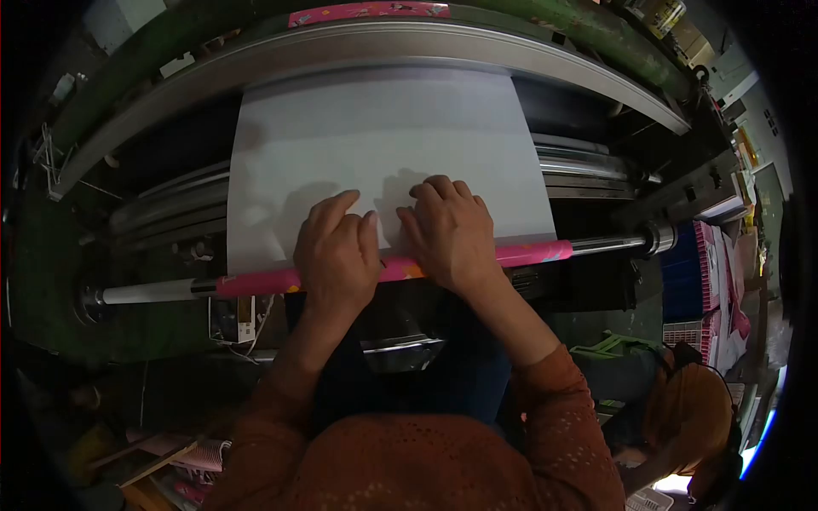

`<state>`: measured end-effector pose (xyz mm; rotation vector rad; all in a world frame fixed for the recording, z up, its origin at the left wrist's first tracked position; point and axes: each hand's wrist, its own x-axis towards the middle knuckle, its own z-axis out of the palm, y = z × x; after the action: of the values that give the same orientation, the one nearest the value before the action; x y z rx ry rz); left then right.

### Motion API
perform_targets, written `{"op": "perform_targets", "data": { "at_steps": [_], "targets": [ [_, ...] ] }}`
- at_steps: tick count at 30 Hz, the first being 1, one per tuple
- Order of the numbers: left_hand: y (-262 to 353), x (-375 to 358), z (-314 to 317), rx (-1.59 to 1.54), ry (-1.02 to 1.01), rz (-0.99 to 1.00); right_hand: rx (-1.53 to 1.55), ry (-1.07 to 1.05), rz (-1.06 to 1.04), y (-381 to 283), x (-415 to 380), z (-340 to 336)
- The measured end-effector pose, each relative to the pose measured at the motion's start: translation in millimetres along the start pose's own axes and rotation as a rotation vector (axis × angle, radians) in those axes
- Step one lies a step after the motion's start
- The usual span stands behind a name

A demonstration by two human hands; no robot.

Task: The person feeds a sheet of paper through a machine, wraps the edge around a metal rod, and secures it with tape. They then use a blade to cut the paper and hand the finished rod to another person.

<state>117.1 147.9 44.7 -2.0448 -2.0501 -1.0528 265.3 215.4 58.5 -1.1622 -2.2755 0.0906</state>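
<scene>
A pink patterned roll (256, 282) sits on a metal shaft (145, 292) across the machine. Left hand (336, 247) and right hand (450, 232) lie side by side, grip flat and holding nothing, pressing the white sheet (383, 136) onto it.

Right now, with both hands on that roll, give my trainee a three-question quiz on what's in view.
1. True or false: both hands rest on the white sheet just above the pink roll.
2. Which hand lies nearer the bare metal shaft end: A) left hand B) right hand?
3. Fill in: the sheet runs up from the roll toward a curved ____ rail.

Key: 1 true. 2 B. 3 metal. Neither hand closes its grip on anything; both lie flat, fingers spread on the sheet.
</scene>
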Motion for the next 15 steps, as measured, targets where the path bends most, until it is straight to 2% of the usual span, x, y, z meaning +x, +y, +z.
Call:
{"op": "perform_targets", "data": {
  "at_steps": [2,3,5,6,8,10,11,12,14,15],
  "targets": [
    [-1,-9,-3,-0.112,0.44,0.2,-0.027,0.076,-0.02,7,9,12],
    [7,-22,-5,-0.08,0.42,0.238,-0.038,0.09,-0.014,13,20,19],
    [37,-45,2,0.091,0.1,0.185,-0.101,0.097,-0.027,22,41,27],
    [23,-46,17,0.209,-0.065,0.156,-0.115,0.107,-0.023,21,41,20],
    [25,-22,16,0.221,-0.043,0.163,-0.054,0.321,-0.157,21,42,4],
    [23,2,9,0.243,-0.013,0.193,-0.039,0.356,-0.131,15,-8,-13],
    [19,11,7,0.24,-0.002,0.198,-0.049,0.244,-0.077,5,-46,-17],
    [16,19,5,0.141,0.099,0.204,-0.057,0.131,-0.023,3,-70,-19],
    [5,21,-5,0.051,0.278,0.262,-0.08,0.115,-0.008,13,-67,-16],
    [14,0,-7,0.05,0.289,0.271,-0.1,0.1,0.011,17,-61,-16]
  ]
}}
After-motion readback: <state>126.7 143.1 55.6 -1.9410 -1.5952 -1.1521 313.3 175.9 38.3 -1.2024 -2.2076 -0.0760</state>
